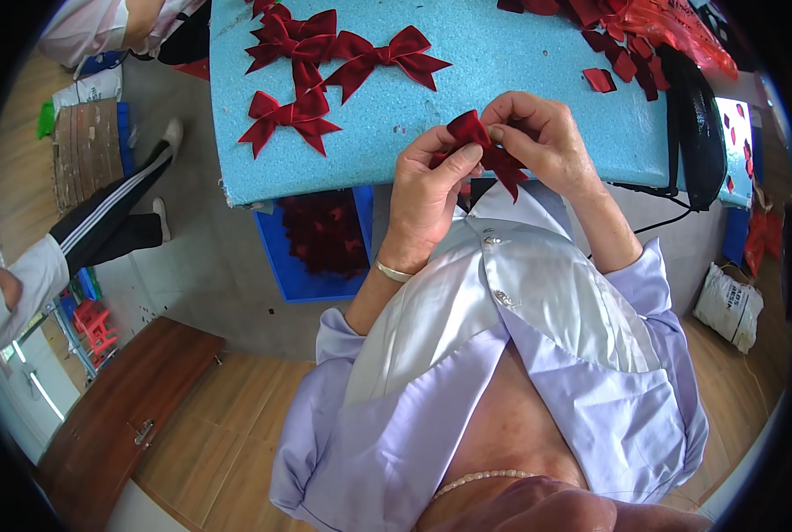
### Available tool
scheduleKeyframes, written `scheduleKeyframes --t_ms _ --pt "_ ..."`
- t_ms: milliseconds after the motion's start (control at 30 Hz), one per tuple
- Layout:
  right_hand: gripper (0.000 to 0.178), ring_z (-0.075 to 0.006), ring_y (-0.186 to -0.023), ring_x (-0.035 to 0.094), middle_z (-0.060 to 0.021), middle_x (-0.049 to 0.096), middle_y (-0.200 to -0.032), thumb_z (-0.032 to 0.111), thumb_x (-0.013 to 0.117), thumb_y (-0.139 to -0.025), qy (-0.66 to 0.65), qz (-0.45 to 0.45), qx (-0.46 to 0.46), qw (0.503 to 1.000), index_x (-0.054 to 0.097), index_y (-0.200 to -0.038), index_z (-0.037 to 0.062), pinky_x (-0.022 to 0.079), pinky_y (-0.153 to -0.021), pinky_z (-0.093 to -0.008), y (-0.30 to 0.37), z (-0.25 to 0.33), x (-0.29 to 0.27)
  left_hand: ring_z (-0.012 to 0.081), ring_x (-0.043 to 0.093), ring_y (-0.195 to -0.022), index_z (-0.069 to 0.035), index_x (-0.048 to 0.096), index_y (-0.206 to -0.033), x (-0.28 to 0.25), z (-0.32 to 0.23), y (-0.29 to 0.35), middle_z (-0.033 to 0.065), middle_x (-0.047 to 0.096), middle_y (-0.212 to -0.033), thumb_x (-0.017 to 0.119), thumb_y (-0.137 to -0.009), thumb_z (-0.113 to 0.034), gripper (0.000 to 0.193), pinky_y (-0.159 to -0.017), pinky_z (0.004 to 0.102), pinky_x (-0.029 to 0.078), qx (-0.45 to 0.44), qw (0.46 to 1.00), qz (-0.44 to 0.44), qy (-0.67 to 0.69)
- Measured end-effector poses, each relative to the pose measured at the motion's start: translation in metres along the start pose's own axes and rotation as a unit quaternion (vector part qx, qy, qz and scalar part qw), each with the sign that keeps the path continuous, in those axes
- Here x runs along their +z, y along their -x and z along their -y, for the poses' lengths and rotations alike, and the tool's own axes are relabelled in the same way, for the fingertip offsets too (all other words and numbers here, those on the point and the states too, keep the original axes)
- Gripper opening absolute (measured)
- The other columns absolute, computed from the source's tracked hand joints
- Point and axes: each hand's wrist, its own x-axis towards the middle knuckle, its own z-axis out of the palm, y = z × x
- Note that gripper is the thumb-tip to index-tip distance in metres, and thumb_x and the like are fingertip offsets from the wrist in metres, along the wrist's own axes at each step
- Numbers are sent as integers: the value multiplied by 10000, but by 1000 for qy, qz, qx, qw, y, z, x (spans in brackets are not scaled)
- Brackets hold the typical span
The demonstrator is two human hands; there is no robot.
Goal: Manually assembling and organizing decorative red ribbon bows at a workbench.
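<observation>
A dark red velvet bow (468, 129) is between my two hands, over the near edge of the light blue table (369, 133). My left hand (431, 173) pinches its left side between thumb and fingers. On the other side, the closed thumb and fingertips of my right hand (538, 137) grip the bow near its middle. One pointed tail hangs below my fingers, and part of the bow is covered by them. Several finished-looking red bows lie at the table's far left, among them one bow (391, 58) and a nearer bow (288, 122).
Loose red fabric pieces (622, 62) and a red plastic bag (684, 35) lie at the far right, beside a black strapped object (699, 133). Below the table's front edge is a blue bin (280, 257) of red pieces. Another person (85, 230) stands at left.
</observation>
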Motion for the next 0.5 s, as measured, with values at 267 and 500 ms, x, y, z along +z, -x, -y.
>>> scheduleKeyframes --t_ms 267,500 --pt "78 -137 -725 533 -59 589 -808 -69 612 -790 127 -34 -202 971 616 -861 -37 431 -660 -277 5 18 1 62 564 -713 -19 672 -954 4 1 1 2 641 -807 706 -876 -55 93 -615 201 428 44 998 -12 -53" --pt "53 -115 -744 505 -53 566 -810 -52 605 -800 119 -30 -179 976 577 -844 -40 409 -646 -257 4 9 -2 24 527 -682 -33 645 -913 5 5 3 -16 625 -779 702 -882 -68 74 -568 183 404 65 992 -17 -105"
